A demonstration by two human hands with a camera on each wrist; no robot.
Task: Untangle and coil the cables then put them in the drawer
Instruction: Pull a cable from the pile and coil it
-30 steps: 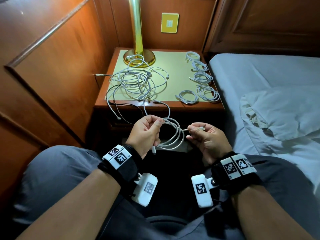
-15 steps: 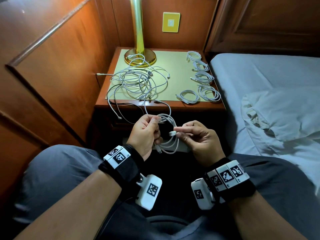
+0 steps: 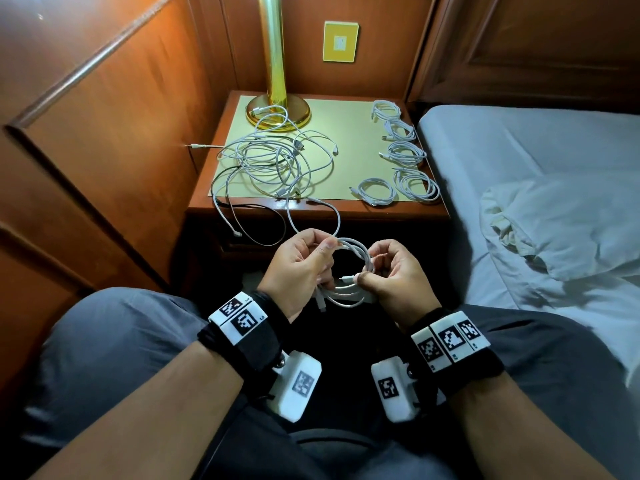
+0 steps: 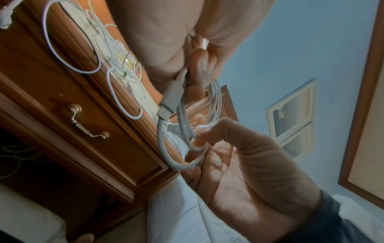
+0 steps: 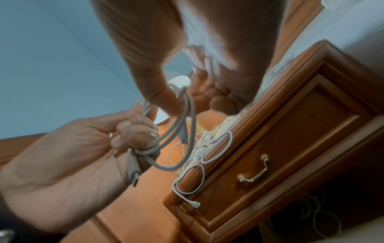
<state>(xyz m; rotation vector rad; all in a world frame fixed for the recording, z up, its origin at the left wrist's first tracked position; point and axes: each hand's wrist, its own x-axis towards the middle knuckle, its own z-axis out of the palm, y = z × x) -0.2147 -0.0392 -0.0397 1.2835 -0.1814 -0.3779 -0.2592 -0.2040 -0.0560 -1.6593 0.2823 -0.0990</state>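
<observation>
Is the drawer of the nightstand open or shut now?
Shut. In both wrist views the drawer front sits flush in the nightstand frame, its handle untouched; both hands are busy with a cable.

Wood-panelled walls (image 3: 114, 109) surround a bedside worktop (image 3: 349, 140); brass lamp (image 3: 277, 81) at 12 o'clock, white-sheeted bed (image 3: 526, 161) at 3 o'clock.

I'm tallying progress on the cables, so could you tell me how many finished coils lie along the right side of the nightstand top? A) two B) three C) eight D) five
D: the head view shows five coils on the nightstand: four in a column near the right edge and one beside the nearest.
</observation>
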